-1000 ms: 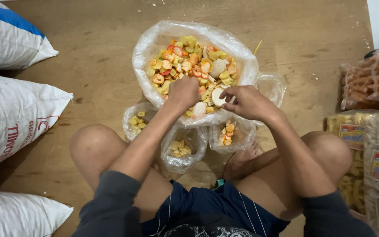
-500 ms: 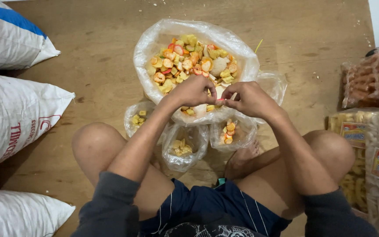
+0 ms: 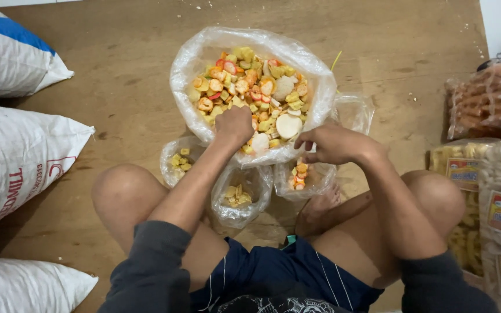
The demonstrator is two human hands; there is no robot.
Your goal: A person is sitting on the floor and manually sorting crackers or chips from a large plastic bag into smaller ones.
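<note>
Your left hand (image 3: 234, 124) is digging into the near edge of the big clear bag of mixed crackers (image 3: 250, 87), fingers curled closed into the pile as if gathering a handful, though what they are gripping is hidden. Your right hand (image 3: 333, 144) is resting at the big bag's near-right rim, fingers bent and pinching toward the plastic; whether it is holding a cracker or just the bag edge, you cannot tell.

Just below your hands, three small clear bags are sitting open on the wooden floor (image 3: 123, 75) between your knees: a left small bag (image 3: 176, 162), a middle small bag (image 3: 236, 197) and a right small bag (image 3: 304, 177). Each is holding only a few pieces, so the portioning looks barely begun, while the big bag is still nearly full.

White woven sacks (image 3: 18, 156) are lying along the floor's left edge, and sealed snack packets (image 3: 488, 168) are stacking up at the right edge.
</note>
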